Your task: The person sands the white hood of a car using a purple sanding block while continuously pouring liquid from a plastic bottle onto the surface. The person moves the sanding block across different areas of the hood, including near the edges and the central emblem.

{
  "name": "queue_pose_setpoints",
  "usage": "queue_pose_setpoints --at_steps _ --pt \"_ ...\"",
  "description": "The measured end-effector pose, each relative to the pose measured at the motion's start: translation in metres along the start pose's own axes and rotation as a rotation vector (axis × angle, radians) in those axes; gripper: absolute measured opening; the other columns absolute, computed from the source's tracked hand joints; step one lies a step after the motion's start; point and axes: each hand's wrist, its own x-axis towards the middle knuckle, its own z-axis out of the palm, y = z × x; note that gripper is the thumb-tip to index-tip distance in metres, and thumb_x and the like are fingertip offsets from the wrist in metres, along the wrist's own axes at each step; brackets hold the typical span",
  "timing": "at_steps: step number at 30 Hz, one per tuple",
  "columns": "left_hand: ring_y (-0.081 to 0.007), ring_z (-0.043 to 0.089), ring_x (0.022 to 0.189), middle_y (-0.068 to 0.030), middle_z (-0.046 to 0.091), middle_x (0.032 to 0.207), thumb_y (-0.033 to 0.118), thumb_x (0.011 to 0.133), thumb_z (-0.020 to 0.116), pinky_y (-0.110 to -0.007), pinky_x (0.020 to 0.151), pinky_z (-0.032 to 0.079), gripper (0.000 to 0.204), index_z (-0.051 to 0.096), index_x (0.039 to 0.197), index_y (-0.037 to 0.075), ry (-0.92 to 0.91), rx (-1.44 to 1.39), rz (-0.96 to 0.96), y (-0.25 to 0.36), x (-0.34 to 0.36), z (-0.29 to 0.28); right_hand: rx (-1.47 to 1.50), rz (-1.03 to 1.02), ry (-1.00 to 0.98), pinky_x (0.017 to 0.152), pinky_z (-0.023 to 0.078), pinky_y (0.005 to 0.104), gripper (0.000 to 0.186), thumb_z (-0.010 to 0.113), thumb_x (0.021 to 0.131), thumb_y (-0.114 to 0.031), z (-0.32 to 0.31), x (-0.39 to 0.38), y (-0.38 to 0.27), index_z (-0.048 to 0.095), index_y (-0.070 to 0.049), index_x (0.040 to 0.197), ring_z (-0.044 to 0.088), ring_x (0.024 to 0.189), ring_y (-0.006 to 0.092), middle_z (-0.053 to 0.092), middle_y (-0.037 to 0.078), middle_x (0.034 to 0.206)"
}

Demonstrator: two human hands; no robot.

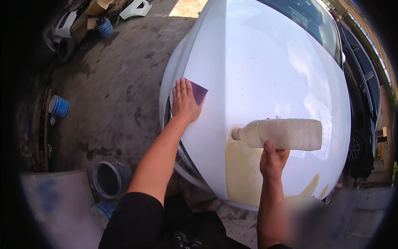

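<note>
My left hand (185, 99) lies on the white car hood (257, 74) near its front left edge. Its fingers are held together over a purple sheet of sandpaper (198, 93), pinning it to the paint; part of the sheet sticks out beside the index finger. My right hand (273, 159) is closed around a cloudy clear plastic bottle (290, 133), thumb toward me. The bottle is tipped on its side above the hood, its cap end pointing left. Below it, a yellowish patch (240, 174) covers the near part of the hood.
A dark bucket (108, 179) and a blue-and-white bucket (103, 211) stand at my left. Another blue bucket (59, 106) is farther left. Car parts (136, 8) and a tyre (65, 49) lie at the far left. A dark car (360, 99) is parked beyond the hood's right side.
</note>
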Motion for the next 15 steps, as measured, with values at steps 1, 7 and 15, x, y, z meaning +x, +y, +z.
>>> queue_pose_setpoints --at_steps 1,7,15 --pt "-0.0397 0.007 0.15 -0.0258 0.01 0.161 0.045 0.095 0.057 -0.048 0.122 0.007 0.091 0.01 0.152 -0.007 0.004 0.007 0.023 0.004 -0.002 0.004 0.01 -0.001 0.013 0.103 0.042 0.0362 0.077 0.08 0.084 -0.029 0.001 0.001 -0.002 0.039 0.003 0.141 0.053 0.117 0.02 0.056 0.01 0.127" --pt "-0.0432 0.0 0.15 -0.0285 0.004 0.161 0.028 0.081 0.069 -0.053 0.121 0.002 0.102 0.005 0.152 -0.009 -0.202 -0.094 0.233 0.058 -0.164 0.008 -0.022 -0.006 0.027 0.099 0.044 0.0343 0.075 0.08 0.085 -0.026 -0.004 0.005 -0.006 0.04 0.004 0.14 0.054 0.114 0.0188 0.056 0.009 0.125" --pt "-0.0344 0.005 0.151 -0.023 0.01 0.162 0.054 0.098 0.045 -0.044 0.123 0.005 0.088 0.013 0.153 -0.007 -0.06 0.059 0.065 0.037 0.031 0.002 -0.012 -0.027 0.028 0.101 0.043 0.0359 0.075 0.079 0.085 -0.025 0.008 0.009 -0.011 0.038 0.004 0.141 0.054 0.115 0.0196 0.056 0.01 0.126"
